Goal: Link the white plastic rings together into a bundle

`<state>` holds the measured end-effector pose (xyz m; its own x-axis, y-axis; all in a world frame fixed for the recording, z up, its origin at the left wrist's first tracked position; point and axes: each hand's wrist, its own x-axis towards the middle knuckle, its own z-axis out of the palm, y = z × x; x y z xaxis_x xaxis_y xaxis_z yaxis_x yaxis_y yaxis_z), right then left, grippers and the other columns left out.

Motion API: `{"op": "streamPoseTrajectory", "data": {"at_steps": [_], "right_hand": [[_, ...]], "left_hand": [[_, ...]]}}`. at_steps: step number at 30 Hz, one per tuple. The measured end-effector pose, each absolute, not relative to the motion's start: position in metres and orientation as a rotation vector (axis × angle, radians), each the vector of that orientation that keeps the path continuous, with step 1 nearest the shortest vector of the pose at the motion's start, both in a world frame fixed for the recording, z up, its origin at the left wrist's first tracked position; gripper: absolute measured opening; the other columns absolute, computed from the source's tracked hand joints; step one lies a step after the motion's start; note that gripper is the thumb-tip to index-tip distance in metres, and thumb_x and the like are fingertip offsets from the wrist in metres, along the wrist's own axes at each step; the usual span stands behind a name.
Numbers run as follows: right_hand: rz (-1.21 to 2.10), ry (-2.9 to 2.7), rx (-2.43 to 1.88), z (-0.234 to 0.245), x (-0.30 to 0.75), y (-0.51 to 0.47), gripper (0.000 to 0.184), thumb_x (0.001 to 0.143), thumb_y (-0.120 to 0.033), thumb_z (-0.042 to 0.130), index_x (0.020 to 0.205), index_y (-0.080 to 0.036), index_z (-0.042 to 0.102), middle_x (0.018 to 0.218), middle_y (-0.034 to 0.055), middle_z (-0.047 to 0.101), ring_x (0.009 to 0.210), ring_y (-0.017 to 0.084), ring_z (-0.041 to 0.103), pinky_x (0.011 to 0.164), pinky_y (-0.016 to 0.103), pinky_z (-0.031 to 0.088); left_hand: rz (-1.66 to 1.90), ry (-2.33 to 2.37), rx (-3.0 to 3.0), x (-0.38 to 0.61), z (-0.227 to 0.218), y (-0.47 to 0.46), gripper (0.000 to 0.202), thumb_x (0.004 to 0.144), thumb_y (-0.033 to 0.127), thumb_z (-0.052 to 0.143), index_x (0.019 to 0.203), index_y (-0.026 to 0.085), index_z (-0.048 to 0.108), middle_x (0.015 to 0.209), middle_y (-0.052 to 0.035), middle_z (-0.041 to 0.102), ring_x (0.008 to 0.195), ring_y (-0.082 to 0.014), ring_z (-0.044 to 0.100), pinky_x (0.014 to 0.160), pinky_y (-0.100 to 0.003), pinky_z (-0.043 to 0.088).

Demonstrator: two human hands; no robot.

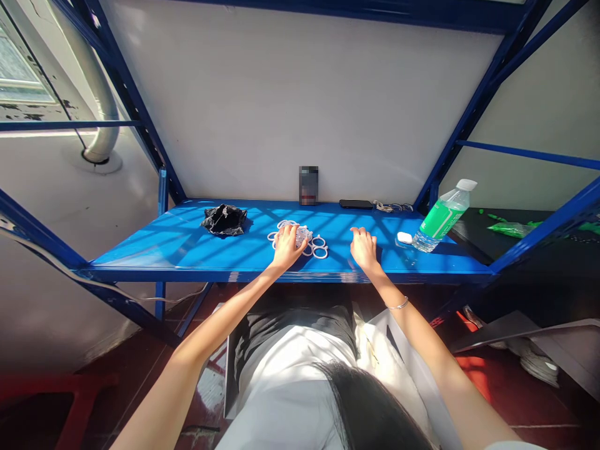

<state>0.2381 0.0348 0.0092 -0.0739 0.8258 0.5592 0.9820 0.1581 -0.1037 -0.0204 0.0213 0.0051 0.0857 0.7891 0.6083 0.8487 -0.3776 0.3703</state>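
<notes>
My left hand (286,247) is on a small pile of white rings (319,247), its fingers and thumb curled round part of the clump. Several rings stick out on both sides of that hand. The fingers hide how many rings lie beneath them. To the right, my right hand (364,249) rests on the blue tabletop (154,247) with nothing visible in it, its thumb apart from the fingers. A bracelet circles the right wrist.
A crumpled black bag (224,220) lies left of the rings. By the wall are an upright dark box (308,185), a black phone (355,204) and a cable (392,207). A green-labelled bottle (441,217) and a small white-topped container (404,239) stand at right. Blue frame posts flank the table.
</notes>
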Motion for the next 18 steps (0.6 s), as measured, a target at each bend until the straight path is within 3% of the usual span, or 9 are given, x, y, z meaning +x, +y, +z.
{"op": "streamPoseTrajectory", "data": {"at_steps": [6,11,18], "right_hand": [[-0.299,-1.934,-1.413,0.014,0.236,0.035,0.036,0.091,-0.010,0.037,0.113,-0.013,0.066,0.104,0.0172,0.069,0.098,0.031,0.063,0.085,0.044,0.050],[-0.115,-1.843,-1.078,0.028,0.226,0.023,0.024,0.097,-0.026,0.044,0.102,-0.020,0.067,0.101,0.0115,0.069,0.091,0.026,0.065,0.079,0.039,0.055],[0.626,-1.593,-0.859,0.030,0.203,0.013,0.034,0.086,-0.054,0.066,0.095,-0.022,0.066,0.096,0.0070,0.071,0.085,0.022,0.069,0.078,0.038,0.059]], "left_hand": [[-1.167,-1.554,-2.303,-0.018,0.008,0.019,0.043,0.095,0.040,0.051,0.133,0.019,0.050,0.134,-0.0169,0.055,0.127,-0.0331,0.049,0.104,-0.052,0.042],[-1.167,-1.372,-2.286,-0.015,0.008,0.020,0.036,0.095,0.037,0.052,0.127,0.020,0.054,0.127,-0.0154,0.057,0.120,-0.0318,0.054,0.099,-0.051,0.047],[-1.115,-0.977,-2.398,-0.013,0.014,0.012,0.030,0.097,0.038,0.051,0.121,0.019,0.057,0.122,-0.0138,0.061,0.117,-0.0293,0.057,0.097,-0.045,0.050]]}}
